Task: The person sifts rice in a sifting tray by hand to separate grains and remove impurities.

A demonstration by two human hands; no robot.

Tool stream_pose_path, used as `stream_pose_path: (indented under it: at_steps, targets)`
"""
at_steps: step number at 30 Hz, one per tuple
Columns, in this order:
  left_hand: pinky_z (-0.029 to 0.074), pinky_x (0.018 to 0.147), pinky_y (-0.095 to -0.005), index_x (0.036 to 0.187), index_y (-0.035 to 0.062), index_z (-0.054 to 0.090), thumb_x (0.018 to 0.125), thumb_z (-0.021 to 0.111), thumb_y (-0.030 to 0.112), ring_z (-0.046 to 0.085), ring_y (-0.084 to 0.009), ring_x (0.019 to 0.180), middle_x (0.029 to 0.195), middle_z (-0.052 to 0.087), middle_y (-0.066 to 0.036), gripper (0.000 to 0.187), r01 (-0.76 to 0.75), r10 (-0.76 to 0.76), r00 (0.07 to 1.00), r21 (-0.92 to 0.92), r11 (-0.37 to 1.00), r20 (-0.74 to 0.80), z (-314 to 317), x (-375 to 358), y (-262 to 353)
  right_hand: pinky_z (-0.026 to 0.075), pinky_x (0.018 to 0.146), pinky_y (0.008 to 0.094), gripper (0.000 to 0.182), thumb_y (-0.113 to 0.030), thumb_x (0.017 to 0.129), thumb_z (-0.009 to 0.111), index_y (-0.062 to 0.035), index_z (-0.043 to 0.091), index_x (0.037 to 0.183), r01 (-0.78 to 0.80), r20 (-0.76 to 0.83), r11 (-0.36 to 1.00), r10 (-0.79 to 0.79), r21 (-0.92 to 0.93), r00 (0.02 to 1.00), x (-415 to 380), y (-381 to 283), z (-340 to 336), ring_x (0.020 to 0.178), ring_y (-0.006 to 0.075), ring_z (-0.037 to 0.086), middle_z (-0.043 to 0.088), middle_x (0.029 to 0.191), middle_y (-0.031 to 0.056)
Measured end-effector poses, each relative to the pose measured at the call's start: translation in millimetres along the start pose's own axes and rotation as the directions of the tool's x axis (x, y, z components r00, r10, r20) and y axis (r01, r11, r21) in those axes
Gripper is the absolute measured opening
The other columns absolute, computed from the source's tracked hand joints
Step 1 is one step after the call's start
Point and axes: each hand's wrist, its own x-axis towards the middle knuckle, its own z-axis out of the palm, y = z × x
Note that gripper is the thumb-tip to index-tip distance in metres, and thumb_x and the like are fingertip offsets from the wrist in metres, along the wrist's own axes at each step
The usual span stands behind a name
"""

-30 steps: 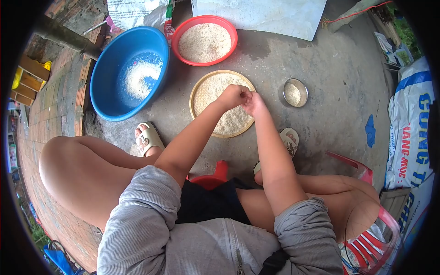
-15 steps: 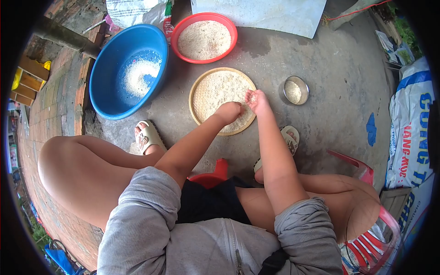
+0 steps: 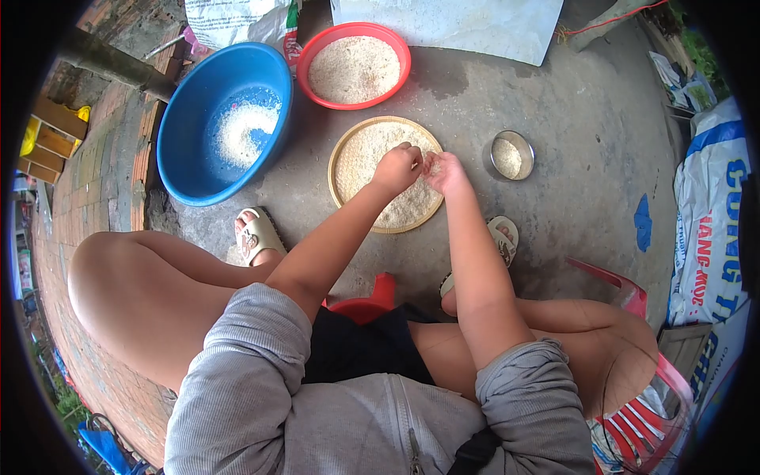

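Observation:
A round woven bamboo tray with whitish rice grains spread over it lies on the concrete in front of me. Above its right half, my left hand is closed in a pinch; what its fingertips hold is too small to make out. Touching or nearly touching it, my right hand is turned palm up at the tray's right rim. Its fingers are curled in a cup around what look like a few pale grains. To the right stands a small metal bowl partly filled with grains.
A big blue basin with some white grains stands tilted at left. Behind the tray is a red basin full of grains. A whitish board lies at the back, printed sacks at right. A red chair is beside my leg.
My left hand has risen from low over the grains, moving up to my right hand's fingers. My right hand stays almost in place, its palm a little more open to view.

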Motion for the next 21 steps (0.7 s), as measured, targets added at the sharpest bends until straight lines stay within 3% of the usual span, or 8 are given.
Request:
stream_pose_path:
  at_steps: [3, 7, 11, 12, 14, 15, 19, 21]
  targets:
    - [0.050, 0.072, -0.0378, 0.080, 0.0067, 0.063, 0.071, 0.066, 0.008, 0.062, -0.0289, 0.079, 0.089, 0.060, -0.012, 0.010, -0.203, 0.170, 0.895, 0.038, 0.978, 0.413, 15, -13, -21, 0.048, 0.069, 0.0326, 0.030, -0.022, 0.094, 0.034, 0.0002, 0.055, 0.094, 0.062, -0.067, 0.996, -0.058, 0.062, 0.996, 8, -15, -6, 0.073, 0.0196, 0.053, 0.056, 0.082, 0.0089]
    - [0.050, 0.074, -0.0399, 0.083, 0.0074, 0.065, 0.068, 0.065, 0.006, 0.061, -0.0318, 0.086, 0.088, 0.060, -0.011, 0.015, -0.251, 0.157, 0.834, 0.112, 0.961, 0.529, 38, -36, -17, 0.048, 0.068, 0.0323, 0.032, -0.021, 0.094, 0.032, 0.0021, 0.054, 0.096, 0.119, -0.118, 0.984, -0.103, 0.134, 0.988, 6, -22, 0, 0.071, 0.0194, 0.053, 0.056, 0.080, 0.0093]
    - [0.049, 0.073, -0.0399, 0.081, 0.0065, 0.066, 0.068, 0.064, 0.005, 0.061, -0.0319, 0.081, 0.083, 0.061, -0.012, 0.013, -0.239, 0.143, 0.838, 0.119, 0.964, 0.526, 50, -39, -26, 0.049, 0.068, 0.0328, 0.034, -0.022, 0.094, 0.032, 0.0033, 0.054, 0.095, 0.110, -0.083, 0.991, -0.104, 0.078, 0.991, 11, -14, -3, 0.072, 0.0195, 0.055, 0.056, 0.081, 0.0104]
    - [0.049, 0.072, -0.0396, 0.079, 0.0061, 0.066, 0.068, 0.064, 0.004, 0.062, -0.0319, 0.079, 0.081, 0.062, -0.013, 0.012, -0.205, 0.141, 0.875, 0.091, 0.974, 0.464, 46, -35, -27, 0.049, 0.068, 0.0328, 0.034, -0.022, 0.094, 0.032, 0.0033, 0.054, 0.095, 0.109, -0.082, 0.991, -0.103, 0.075, 0.991, 9, -12, -2, 0.072, 0.0195, 0.055, 0.056, 0.081, 0.0104]
    - [0.050, 0.071, -0.0373, 0.078, 0.0060, 0.066, 0.068, 0.064, 0.004, 0.063, -0.0300, 0.075, 0.079, 0.064, -0.012, 0.010, -0.206, 0.190, 0.929, 0.015, 0.978, 0.317, 35, -23, -30, 0.050, 0.071, 0.0336, 0.032, -0.020, 0.093, 0.032, 0.0026, 0.055, 0.096, 0.192, -0.254, 0.975, -0.216, -0.114, 0.943, 3, -9, 0, 0.075, 0.0203, 0.056, 0.056, 0.085, 0.0110]
    - [0.050, 0.070, -0.0364, 0.078, 0.0057, 0.066, 0.069, 0.065, 0.004, 0.063, -0.0292, 0.075, 0.079, 0.064, -0.012, 0.009, -0.133, 0.132, 0.956, -0.014, 0.991, 0.260, 24, -16, -23, 0.050, 0.071, 0.0336, 0.032, -0.020, 0.093, 0.032, 0.0026, 0.055, 0.096, 0.193, -0.254, 0.975, -0.216, -0.113, 0.943, 1, -9, 1, 0.075, 0.0203, 0.056, 0.056, 0.085, 0.0110]
    - [0.051, 0.070, -0.0349, 0.080, 0.0054, 0.066, 0.071, 0.067, 0.006, 0.064, -0.0272, 0.075, 0.080, 0.064, -0.012, 0.009, -0.042, 0.053, 0.997, -0.177, 0.983, 0.057, -1, 9, 2, 0.051, 0.074, 0.0322, 0.026, -0.020, 0.092, 0.038, -0.0019, 0.056, 0.095, 0.070, -0.072, 0.979, -0.085, -0.190, 0.994, -3, -6, 11, 0.076, 0.0194, 0.056, 0.058, 0.083, 0.0080]
    - [0.051, 0.070, -0.0353, 0.081, 0.0058, 0.066, 0.071, 0.066, 0.006, 0.063, -0.0275, 0.075, 0.081, 0.064, -0.012, 0.010, -0.078, 0.088, 0.994, -0.135, 0.988, 0.071, -5, 16, 10, 0.051, 0.073, 0.0322, 0.024, -0.020, 0.092, 0.040, -0.0027, 0.057, 0.093, 0.009, 0.096, 0.993, 0.002, -0.114, 0.995, -17, -2, 25, 0.079, 0.0179, 0.056, 0.057, 0.089, 0.0071]
